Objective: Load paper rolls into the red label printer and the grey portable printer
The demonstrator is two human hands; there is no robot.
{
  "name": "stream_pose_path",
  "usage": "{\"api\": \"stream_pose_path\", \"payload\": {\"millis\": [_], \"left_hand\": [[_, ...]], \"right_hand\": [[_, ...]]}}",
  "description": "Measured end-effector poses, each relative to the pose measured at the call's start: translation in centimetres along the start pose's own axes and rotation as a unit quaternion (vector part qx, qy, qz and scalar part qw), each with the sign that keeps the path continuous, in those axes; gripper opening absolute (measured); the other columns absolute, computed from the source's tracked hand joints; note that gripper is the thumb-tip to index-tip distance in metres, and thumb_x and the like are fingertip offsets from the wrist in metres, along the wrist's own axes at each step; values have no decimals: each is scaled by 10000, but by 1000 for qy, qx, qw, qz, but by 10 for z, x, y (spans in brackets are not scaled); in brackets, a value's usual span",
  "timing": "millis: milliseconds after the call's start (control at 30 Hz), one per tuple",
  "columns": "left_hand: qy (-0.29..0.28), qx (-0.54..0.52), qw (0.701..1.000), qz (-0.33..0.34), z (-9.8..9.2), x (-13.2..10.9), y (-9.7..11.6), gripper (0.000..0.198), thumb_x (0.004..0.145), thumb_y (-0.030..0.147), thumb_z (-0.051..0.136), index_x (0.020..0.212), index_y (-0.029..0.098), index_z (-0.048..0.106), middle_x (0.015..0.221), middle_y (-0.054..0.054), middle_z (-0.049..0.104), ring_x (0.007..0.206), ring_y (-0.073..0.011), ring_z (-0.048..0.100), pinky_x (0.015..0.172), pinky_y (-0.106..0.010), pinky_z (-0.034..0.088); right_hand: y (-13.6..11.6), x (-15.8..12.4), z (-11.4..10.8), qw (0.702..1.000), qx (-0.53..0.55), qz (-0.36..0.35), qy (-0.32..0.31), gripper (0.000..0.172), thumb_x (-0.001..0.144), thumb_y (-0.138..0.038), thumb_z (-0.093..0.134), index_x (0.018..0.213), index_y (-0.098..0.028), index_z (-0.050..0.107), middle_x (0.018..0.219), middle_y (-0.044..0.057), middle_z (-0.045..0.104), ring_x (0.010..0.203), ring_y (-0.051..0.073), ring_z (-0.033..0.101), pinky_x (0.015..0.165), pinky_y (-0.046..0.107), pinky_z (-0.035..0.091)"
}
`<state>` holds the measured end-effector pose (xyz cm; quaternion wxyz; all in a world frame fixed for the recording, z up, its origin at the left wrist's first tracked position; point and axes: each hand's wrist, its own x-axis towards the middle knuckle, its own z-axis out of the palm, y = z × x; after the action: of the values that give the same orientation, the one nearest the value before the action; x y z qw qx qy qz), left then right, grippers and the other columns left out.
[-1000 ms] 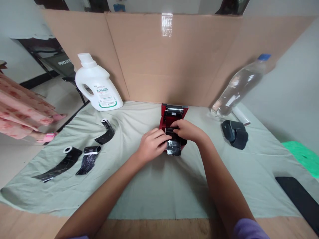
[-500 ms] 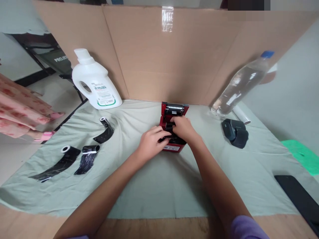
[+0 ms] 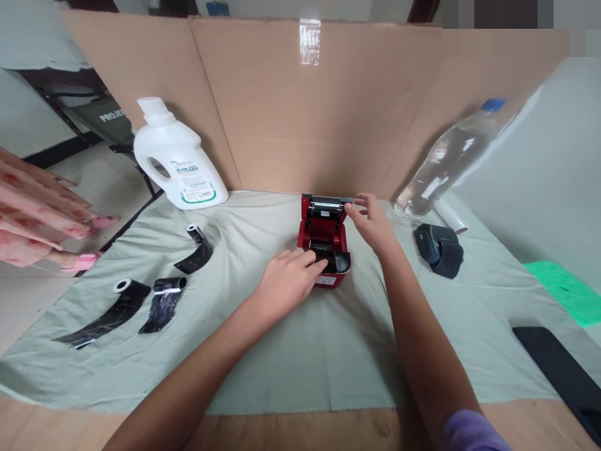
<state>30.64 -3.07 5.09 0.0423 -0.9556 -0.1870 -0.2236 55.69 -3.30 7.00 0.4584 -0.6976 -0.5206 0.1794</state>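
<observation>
A small red label printer (image 3: pixel 303 241) stands mid-table with its lid (image 3: pixel 327 208) raised and a dark roller on the lid's inner side. Black film or parts show inside the body. My left hand (image 3: pixel 288 275) lies over the printer's front left, fingers stretched across the black front part; what is under the fingertips is hidden. Beside the lid's right edge is my right hand (image 3: pixel 373 222), its fingers apart and thumb side at the lid's corner. Whether it presses on the lid is hard to see.
Black ribbon rolls (image 3: pixel 136 291) lie at left, near a white detergent bottle (image 3: pixel 181 163). A clear bottle (image 3: pixel 446 163) leans against the cardboard screen (image 3: pixel 310 113). Right of the printer are a black strapped device (image 3: pixel 439 247) and a phone (image 3: pixel 558 369). Someone in a pink skirt (image 3: pixel 32 213) stands left.
My right hand has come out of the printer and moved up to the lid's right edge, its fingers now apart. The left hand stays at the front, with its fingers lying flatter.
</observation>
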Motion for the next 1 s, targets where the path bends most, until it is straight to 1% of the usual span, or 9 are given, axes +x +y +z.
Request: {"api": "stream_pose_path", "payload": {"millis": [100, 233, 300, 367, 533, 667, 800, 867, 1000], "left_hand": [[6, 30, 999, 12, 0, -1, 5, 251, 946, 180, 585, 1147, 232, 725, 831, -43, 672, 738, -191, 620, 632, -323, 435], [17, 44, 999, 16, 2, -3, 7, 220, 939, 175, 602, 1111, 211, 734, 799, -37, 668, 715, -195, 619, 619, -342, 428], [9, 40, 999, 13, 1, -3, 8, 225, 933, 177, 617, 1118, 213, 739, 807, -36, 681, 727, -198, 631, 630, -345, 435], [-10, 26, 1000, 8, -3, -3, 10, 236, 944, 186, 605, 1130, 226, 744, 835, -36, 703, 759, -198, 651, 652, -338, 447], [-19, -91, 992, -89, -11, 3, -3, 305, 970, 427, 571, 1156, 267, 752, 951, -32, 747, 831, -191, 691, 721, -307, 494], [2, -33, 950, -311, -15, -8, -73, 370, 969, 419, 525, 1238, 261, 724, 1075, -68, 739, 932, -239, 705, 749, -322, 507], [25, 88, 841, -533, -21, -57, -171, 488, 913, 456, 551, 1301, 199, 697, 1346, -172, 632, 1159, -380, 637, 870, -431, 517], [-7, 66, 817, -573, -21, -83, -208, 495, 906, 397, 538, 1339, 204, 678, 1393, -162, 618, 1226, -384, 604, 954, -447, 498], [-86, -32, 849, -521, -15, -111, -242, 553, 857, 258, 544, 1402, 219, 631, 1357, -85, 676, 1240, -285, 618, 1047, -338, 453]], "right_hand": [[4, 3, 15, 995, 102, 17, 13, 450, 863, -586, 570, 1133, -226, 579, 1193, 78, 655, 1000, 205, 612, 846, 339, 485], [5, -9, 19, 991, 130, 7, 24, 310, 855, -523, 571, 850, -213, 571, 951, 37, 667, 923, 192, 619, 869, 350, 486], [12, -23, 21, 991, 128, 5, 33, 230, 811, -436, 624, 788, -213, 573, 1016, 49, 662, 1010, 215, 613, 904, 366, 484], [23, -39, 26, 988, 151, 20, 38, 200, 764, -369, 663, 900, -228, 622, 1177, 64, 645, 1124, 246, 595, 936, 392, 490], [49, -63, 46, 961, 275, 31, 18, 477, 838, -380, 657, 1300, -297, 566, 1402, 62, 601, 1313, 259, 544, 1116, 464, 427], [54, -66, 53, 960, 278, 27, 32, 445, 897, -410, 632, 1328, -306, 591, 1420, 44, 610, 1345, 263, 531, 1157, 468, 402], [53, -66, 54, 961, 273, 20, 42, 435, 913, -414, 624, 1332, -300, 606, 1411, 46, 620, 1336, 269, 542, 1156, 471, 405], [53, -66, 54, 959, 278, 17, 44, 436, 913, -414, 625, 1332, -294, 611, 1410, 50, 623, 1332, 270, 546, 1151, 470, 411], [55, -66, 55, 959, 278, 14, 46, 441, 910, -418, 631, 1332, -289, 618, 1406, 51, 632, 1326, 269, 555, 1139, 461, 428]]}}
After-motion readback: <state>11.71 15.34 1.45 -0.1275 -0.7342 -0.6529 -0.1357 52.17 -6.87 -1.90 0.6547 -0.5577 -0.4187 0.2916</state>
